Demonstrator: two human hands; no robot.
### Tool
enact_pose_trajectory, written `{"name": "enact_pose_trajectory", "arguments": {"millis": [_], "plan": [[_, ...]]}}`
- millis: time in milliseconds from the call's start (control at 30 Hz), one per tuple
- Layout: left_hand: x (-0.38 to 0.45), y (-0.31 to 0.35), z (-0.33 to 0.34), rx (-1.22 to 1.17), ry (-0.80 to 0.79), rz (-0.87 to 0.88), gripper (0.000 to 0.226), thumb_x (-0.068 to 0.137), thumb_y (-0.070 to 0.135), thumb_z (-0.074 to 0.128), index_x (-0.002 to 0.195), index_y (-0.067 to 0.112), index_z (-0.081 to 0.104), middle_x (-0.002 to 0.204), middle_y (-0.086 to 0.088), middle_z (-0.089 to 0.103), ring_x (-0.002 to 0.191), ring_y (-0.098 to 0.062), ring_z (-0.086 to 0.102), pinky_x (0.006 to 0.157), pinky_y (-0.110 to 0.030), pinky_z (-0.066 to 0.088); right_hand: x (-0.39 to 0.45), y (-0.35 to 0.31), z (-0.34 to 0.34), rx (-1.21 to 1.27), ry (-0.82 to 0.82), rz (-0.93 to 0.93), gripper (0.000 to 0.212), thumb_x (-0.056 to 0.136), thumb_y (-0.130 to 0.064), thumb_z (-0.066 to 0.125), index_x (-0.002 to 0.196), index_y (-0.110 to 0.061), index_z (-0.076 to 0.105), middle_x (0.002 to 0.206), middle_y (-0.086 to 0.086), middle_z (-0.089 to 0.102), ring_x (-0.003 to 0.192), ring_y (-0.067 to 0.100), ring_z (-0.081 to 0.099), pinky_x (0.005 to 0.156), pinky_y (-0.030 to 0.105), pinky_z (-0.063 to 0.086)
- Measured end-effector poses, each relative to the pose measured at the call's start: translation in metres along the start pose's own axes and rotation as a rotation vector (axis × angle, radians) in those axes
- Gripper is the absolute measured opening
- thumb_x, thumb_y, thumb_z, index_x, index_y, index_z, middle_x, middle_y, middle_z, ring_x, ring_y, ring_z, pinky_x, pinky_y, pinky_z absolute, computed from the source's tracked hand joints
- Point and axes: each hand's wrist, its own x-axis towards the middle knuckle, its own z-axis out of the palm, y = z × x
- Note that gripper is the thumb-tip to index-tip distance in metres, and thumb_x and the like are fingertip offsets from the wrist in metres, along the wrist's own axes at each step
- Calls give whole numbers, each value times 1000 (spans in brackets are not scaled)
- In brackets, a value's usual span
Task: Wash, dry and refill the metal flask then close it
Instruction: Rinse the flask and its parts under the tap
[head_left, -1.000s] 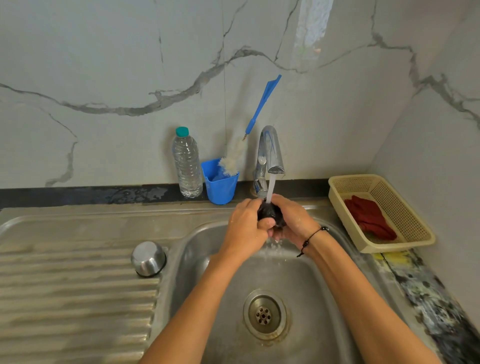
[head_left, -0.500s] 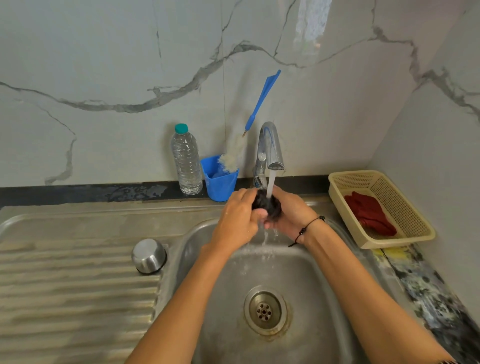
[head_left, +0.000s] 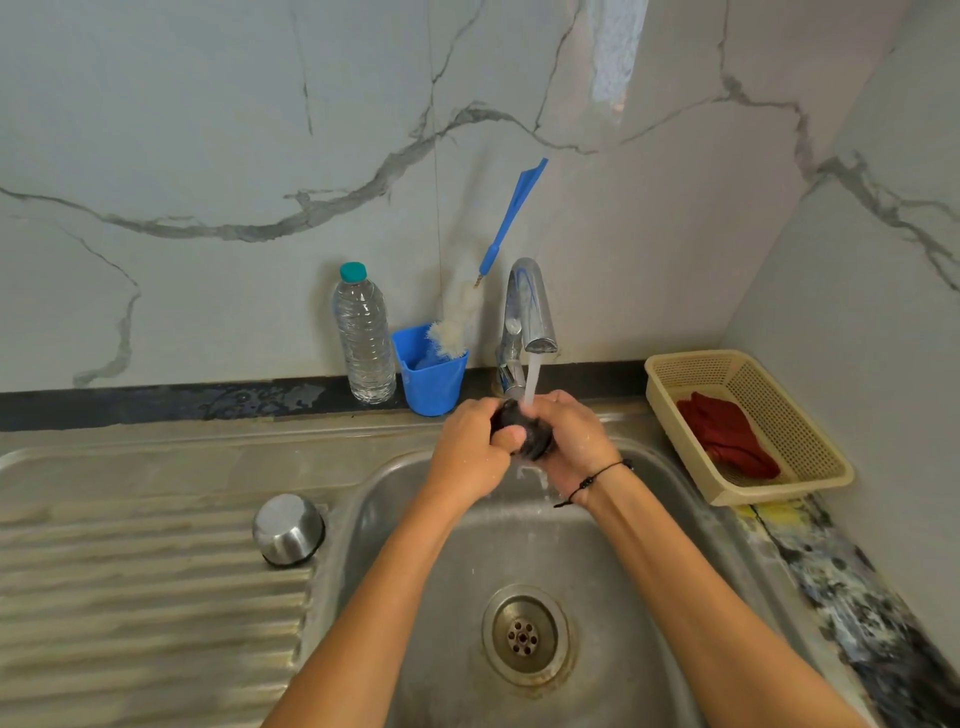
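Note:
Both my hands hold a small black round part (head_left: 530, 434), which looks like the flask's stopper, under the stream running from the chrome tap (head_left: 530, 312). My left hand (head_left: 470, 452) wraps around its left side with the thumb across the top. My right hand (head_left: 574, 441) cups it from the right and below. A rounded steel piece (head_left: 287, 527), which looks like the flask's cap, stands upside down on the ribbed drainboard (head_left: 130, 597) left of the sink basin (head_left: 623, 545). No flask body is in view.
A clear plastic water bottle (head_left: 363, 338) with a teal cap and a blue cup (head_left: 431, 374) holding a bottle brush (head_left: 483, 291) stand against the wall behind the sink. A beige basket (head_left: 810, 452) with a red cloth (head_left: 727, 436) sits at the right. The drain (head_left: 523, 635) lies below my arms.
My hands lifted the black part slightly closer to the tap spout and turned it in the stream; my left thumb now lies across its top.

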Motion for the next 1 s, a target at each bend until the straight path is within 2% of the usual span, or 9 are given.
{"name": "enact_pose_trajectory", "arguments": {"millis": [167, 333, 467, 633, 733, 800, 867, 933, 1000], "plan": [[-9, 5, 7, 7, 25, 108, 44, 94, 12, 55, 136, 13, 45, 121, -2, 45, 103, -6, 39, 95, -21, 35, 3, -9, 14, -7, 168, 102, 20, 91, -14, 52, 74, -7, 62, 69, 9, 56, 60, 19, 54, 54, 29, 45], [-6, -2, 3, -11, 52, 77, 48, 94, 10, 54, 141, 16, 42, 127, -1, 45, 104, -3, 36, 88, -15, 27, 2, -12, 17, -32, 58, 134, 24, 98, -22, 43, 87, -8, 59, 73, 9, 59, 58, 17, 56, 44, 26, 44], [-9, -1, 5, 28, 19, 110, 54, 90, 2, 56, 140, 14, 42, 130, -1, 43, 109, -3, 34, 90, -12, 26, -2, -7, 12, 22, -74, 214, 26, 98, -28, 38, 86, -11, 54, 63, 5, 56, 46, 14, 48, 48, 27, 44], [-15, -2, 8, 120, -2, 238, 51, 89, 6, 59, 135, 16, 41, 125, -3, 45, 109, -10, 39, 91, -15, 32, -2, -7, 9, -139, 35, 210, 25, 96, -25, 40, 80, -12, 56, 59, 6, 57, 46, 16, 53, 43, 26, 43], [-15, -6, 7, -23, 0, 157, 73, 87, 6, 64, 146, 24, 24, 131, -2, 48, 120, -12, 43, 106, -30, 35, -1, -7, 5, -211, 8, 202, 36, 98, -39, 39, 95, -10, 61, 82, 13, 65, 73, 24, 63, 65, 39, 57], [-11, -8, 4, -84, 10, 107, 90, 85, 7, 68, 151, 23, 10, 132, 2, 52, 127, -13, 44, 111, -33, 33, 0, -5, 1, -285, -55, 175, 42, 96, -46, 41, 102, -11, 63, 93, 13, 68, 87, 25, 64, 85, 45, 54], [-9, -10, 4, -133, 9, 91, 101, 83, 7, 70, 152, 23, -2, 119, 8, 57, 117, -9, 49, 104, -26, 37, -4, -1, 1, -333, -110, 119, 28, 93, -34, 53, 100, -9, 63, 93, 12, 66, 85, 23, 62, 87, 44, 53], [-8, -9, 7, -199, 4, 78, 105, 82, 9, 70, 151, 23, -8, 106, 12, 57, 107, -5, 51, 96, -21, 39, -6, 3, 1, -304, -70, 50, 13, 90, -17, 57, 92, -6, 64, 87, 12, 65, 79, 21, 61, 79, 40, 54], [-6, -10, 12, -195, 24, 69, 97, 83, 17, 71, 152, 19, 4, 113, 6, 54, 110, -9, 49, 98, -25, 39, -6, 3, 2, -201, -13, 21, 12, 89, -12, 53, 85, -7, 63, 81, 11, 65, 76, 21, 62, 73, 38, 53]]}}
